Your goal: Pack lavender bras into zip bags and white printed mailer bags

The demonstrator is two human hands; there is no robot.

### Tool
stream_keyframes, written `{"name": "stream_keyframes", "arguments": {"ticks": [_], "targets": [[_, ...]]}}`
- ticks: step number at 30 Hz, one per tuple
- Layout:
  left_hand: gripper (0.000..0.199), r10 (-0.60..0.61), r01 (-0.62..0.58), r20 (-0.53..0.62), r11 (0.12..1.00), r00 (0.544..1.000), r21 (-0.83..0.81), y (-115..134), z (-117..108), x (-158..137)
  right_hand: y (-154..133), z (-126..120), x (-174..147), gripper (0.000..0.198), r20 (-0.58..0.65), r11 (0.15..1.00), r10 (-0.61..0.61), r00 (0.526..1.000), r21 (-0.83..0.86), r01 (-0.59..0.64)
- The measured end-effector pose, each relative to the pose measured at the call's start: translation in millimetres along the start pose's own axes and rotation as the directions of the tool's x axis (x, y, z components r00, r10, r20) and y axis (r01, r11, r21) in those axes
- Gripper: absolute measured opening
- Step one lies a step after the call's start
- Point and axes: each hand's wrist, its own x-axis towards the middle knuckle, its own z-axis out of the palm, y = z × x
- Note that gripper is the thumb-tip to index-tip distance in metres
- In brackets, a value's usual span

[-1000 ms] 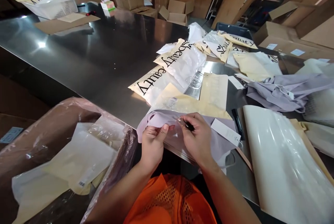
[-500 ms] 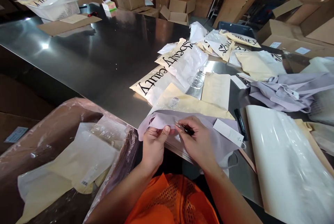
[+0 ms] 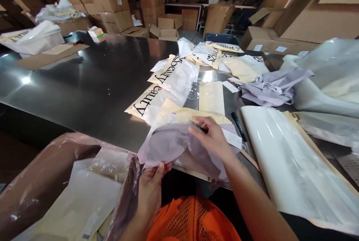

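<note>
A lilac bra (image 3: 168, 143) hangs between my hands at the table's near edge, one rounded cup facing up. My left hand (image 3: 153, 179) pinches its lower edge between thumb and fingers. At the upper edge, my right hand (image 3: 210, 134) is closed around a small dark tool (image 3: 200, 125) with a thin tip; the fingers hide most of it. Beside the right wrist lies a white hang tag (image 3: 232, 139) on a loop. Under and behind the bra is a cream and clear plastic bag (image 3: 168, 112) with a barcode label.
Several printed bags (image 3: 148, 100) lie beyond my hands. To the right are a black marker (image 3: 239, 127), a stack of white plastic bags (image 3: 269, 151) and another lilac garment (image 3: 269, 89). A plastic-lined box (image 3: 64, 143) holding bags stands at the table's left edge.
My left hand has moved down and left, drawing the bra's lower edge toward me so that its cup spreads open. My right hand keeps the dark tool at the upper edge. The view has shifted.
</note>
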Motion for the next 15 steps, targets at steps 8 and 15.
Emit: {"name": "stream_keyframes", "arguments": {"ticks": [8,15], "targets": [[0.055,-0.405,0.285,0.283,0.878,0.869,0.384,-7,-55,-28,6,-10,110,0.032,0.113,0.924,-0.051,0.992,-0.371,0.090],[0.051,-0.085,-0.052,0.196,0.793,0.977,0.607,12,-66,-22,-90,142,72,0.018,0.407,0.868,-0.328,0.853,-0.226,0.441]]}}
